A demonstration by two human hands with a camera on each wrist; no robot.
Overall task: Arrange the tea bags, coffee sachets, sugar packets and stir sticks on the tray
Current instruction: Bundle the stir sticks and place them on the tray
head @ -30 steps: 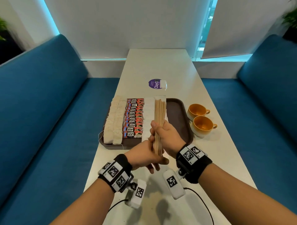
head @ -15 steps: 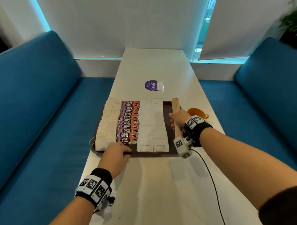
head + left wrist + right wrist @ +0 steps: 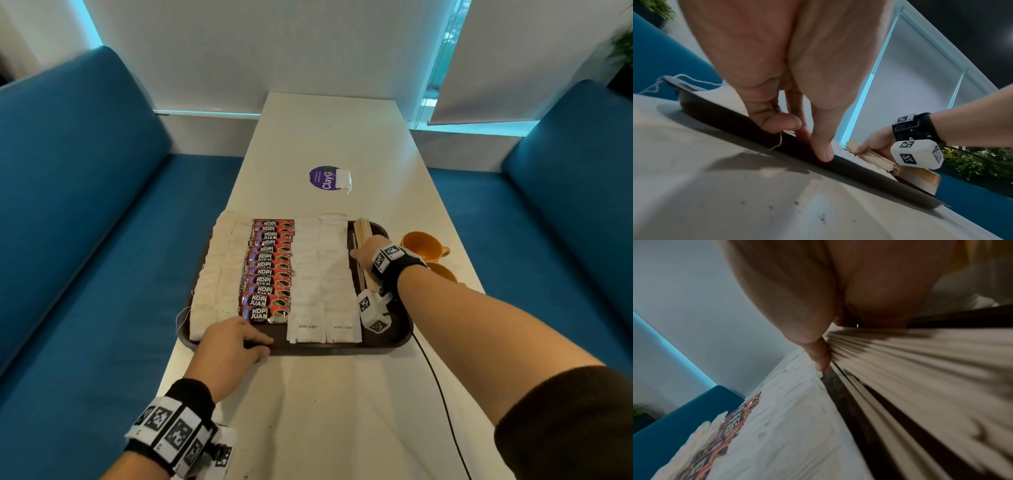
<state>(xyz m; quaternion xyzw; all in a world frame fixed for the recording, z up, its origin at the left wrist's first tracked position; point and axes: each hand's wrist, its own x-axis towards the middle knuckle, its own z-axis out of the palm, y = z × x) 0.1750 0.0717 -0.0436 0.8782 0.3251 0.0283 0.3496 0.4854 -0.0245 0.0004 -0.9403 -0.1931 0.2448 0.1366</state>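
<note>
A dark brown tray [image 3: 397, 337] holds columns of white tea bags [image 3: 219, 270], red coffee sachets [image 3: 269, 270] and white sugar packets [image 3: 322, 270]. My right hand [image 3: 356, 255] grips a bundle of wooden stir sticks [image 3: 362, 231] lying lengthwise in the tray's right strip, beside the sugar. The right wrist view has the thumb against the stir sticks [image 3: 900, 353], next to the sugar packets [image 3: 787, 418]. My left hand [image 3: 265, 344] pinches the tray's near rim [image 3: 859, 175], thumb outside and fingers over the edge, in front of the tea bags and coffee sachets.
Two orange cups [image 3: 424, 243] stand on the white table just right of the tray. A purple round sticker [image 3: 320, 177] with a small white tea bag [image 3: 342, 179] on it lies beyond the tray. Blue benches flank the table. A black cable [image 3: 436, 380] trails from my right wrist.
A second ago both hands held the stick bundle above the tray's near edge. My right hand has since carried it to the tray's right side, and my left hand dropped to the near rim.
</note>
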